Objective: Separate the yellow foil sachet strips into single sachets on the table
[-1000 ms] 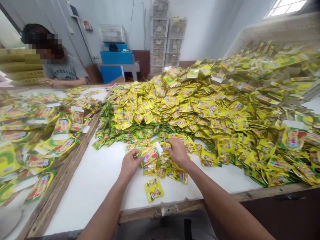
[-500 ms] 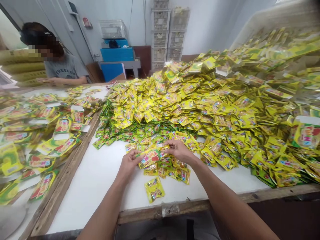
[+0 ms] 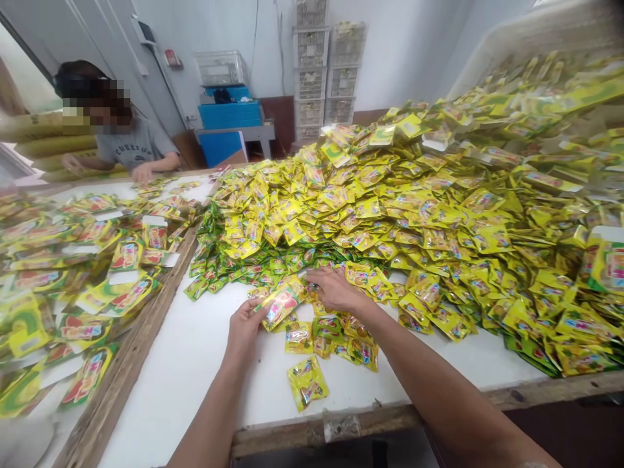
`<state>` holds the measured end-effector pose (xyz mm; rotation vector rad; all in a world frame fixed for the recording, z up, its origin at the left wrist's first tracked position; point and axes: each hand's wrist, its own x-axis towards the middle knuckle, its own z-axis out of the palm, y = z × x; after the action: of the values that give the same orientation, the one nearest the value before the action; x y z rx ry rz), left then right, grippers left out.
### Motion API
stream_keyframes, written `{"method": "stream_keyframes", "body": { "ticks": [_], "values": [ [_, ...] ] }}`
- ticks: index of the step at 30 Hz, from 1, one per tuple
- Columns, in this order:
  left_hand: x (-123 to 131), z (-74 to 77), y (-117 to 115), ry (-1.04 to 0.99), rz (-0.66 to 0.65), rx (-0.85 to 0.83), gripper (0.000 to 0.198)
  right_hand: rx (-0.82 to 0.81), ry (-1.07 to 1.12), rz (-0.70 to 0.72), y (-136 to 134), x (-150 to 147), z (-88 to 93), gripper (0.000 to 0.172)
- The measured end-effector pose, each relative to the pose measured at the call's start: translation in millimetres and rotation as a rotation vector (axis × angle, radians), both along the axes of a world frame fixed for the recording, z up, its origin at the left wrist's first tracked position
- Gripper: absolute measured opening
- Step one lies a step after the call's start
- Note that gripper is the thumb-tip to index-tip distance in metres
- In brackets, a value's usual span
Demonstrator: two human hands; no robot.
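Note:
My left hand [image 3: 245,322] is closed on a yellow-and-green packet [image 3: 280,304], held just above the white table [image 3: 185,364]. My right hand [image 3: 334,288] lies palm down beside it, fingers curled at the packet's right end and over small sachets at the foot of the heap. A huge heap of yellow sachets [image 3: 390,201] covers the table's far and right side. A few loose sachets [image 3: 331,335] lie under my hands, and a single sachet [image 3: 307,382] lies nearer the front edge.
A second table on the left holds larger filled packets [image 3: 73,273], with a wooden rail [image 3: 141,331] between the tables. Another person [image 3: 121,140] sits at its far end. Stacked white crates [image 3: 324,71] and a blue box [image 3: 229,114] stand at the back wall.
Both hands shifted slightly toward the heap with the packet. The packet tilted down to the left. The view moved a little, and the other person's hand came forward onto their table.

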<state>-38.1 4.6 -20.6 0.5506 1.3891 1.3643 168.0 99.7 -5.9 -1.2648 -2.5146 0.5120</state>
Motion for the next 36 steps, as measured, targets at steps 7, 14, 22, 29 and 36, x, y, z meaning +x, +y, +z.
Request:
{"method": "stream_keyframes", "body": {
  "ticks": [7, 14, 22, 29, 36],
  "values": [
    [-3.3, -5.0, 2.2, 0.031, 0.019, -0.004, 0.047, 0.07, -0.034, -0.048, -0.6, -1.5, -12.1, 0.045],
    [-2.4, -0.4, 0.9, 0.001, 0.01, 0.006, 0.051, -0.291, 0.682, -0.36, 0.2, 2.6, -6.5, 0.023],
    [0.8, 1.9, -0.8, 0.024, -0.076, 0.056, 0.056, -0.382, 0.664, -0.214, -17.9, -8.1, -4.1, 0.014],
    [5.0, 5.6, -2.0, -0.077, -0.11, 0.028, 0.053, -0.569, 0.821, -0.207, -25.8, -15.1, 9.1, 0.024],
    [6.8, 5.7, -1.5, -0.108, -0.123, 0.051, 0.047, -0.535, 0.987, -0.369, -28.9, -26.1, 4.4, 0.036]
  ]
}}
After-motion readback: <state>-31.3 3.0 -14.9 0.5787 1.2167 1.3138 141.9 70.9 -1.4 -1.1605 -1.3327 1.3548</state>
